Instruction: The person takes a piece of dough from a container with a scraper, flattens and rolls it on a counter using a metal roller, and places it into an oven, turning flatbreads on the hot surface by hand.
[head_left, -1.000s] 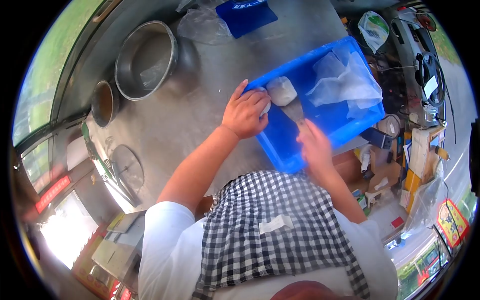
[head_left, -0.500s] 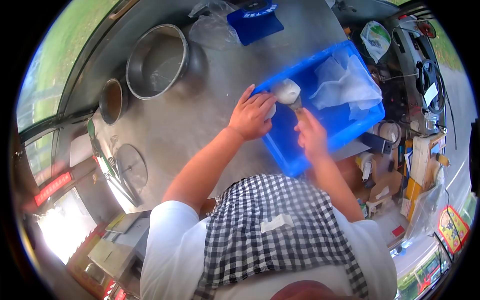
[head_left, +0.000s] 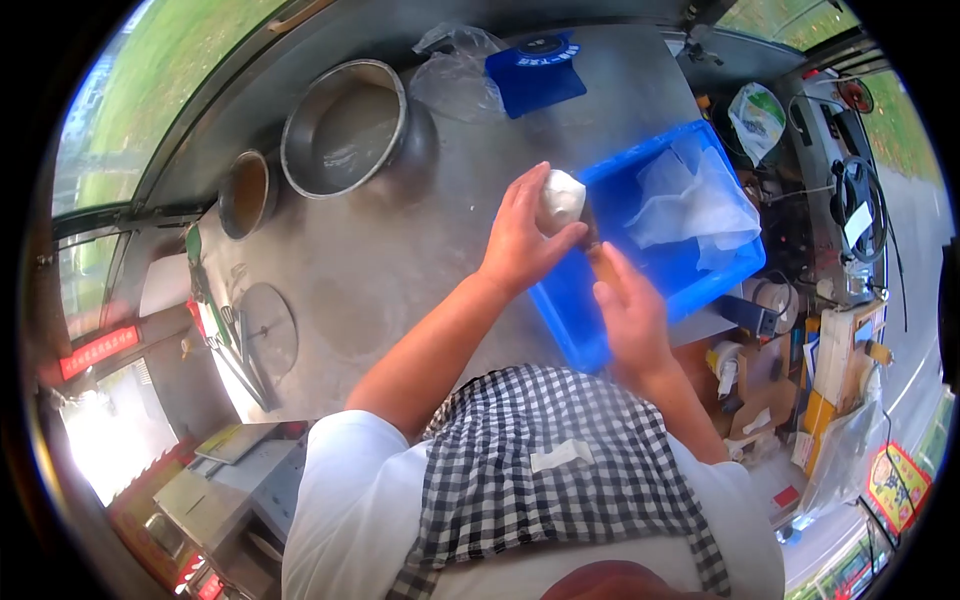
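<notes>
A white rounded lump (head_left: pixel 563 197) with a smooth, slightly faceted top sits in my left hand (head_left: pixel 520 243). The fingers curl around its far side, and the thumb lies across the near side. My right hand (head_left: pixel 634 315) grips the wooden handle of a flat-bladed tool (head_left: pixel 602 262). Its dark blade points away from me and reaches the right side of the lump, close by the left thumb. Both hands are over the near left edge of a blue plastic bin (head_left: pixel 580 345).
White translucent cloth or sheeting (head_left: pixel 690 200) lies in the bin. On the metal worktop stand a large metal bowl (head_left: pixel 398 150) and a smaller round pot (head_left: pixel 268 195). A clear plastic bag (head_left: pixel 455 80) and a blue sheet (head_left: pixel 540 85) lie at the back, a round lid (head_left: pixel 268 330) at left.
The white lump has gone from the blade over the bin into my left hand. That hand has turned from palm-down to cupped. The tool has moved slightly left, and the view has shifted.
</notes>
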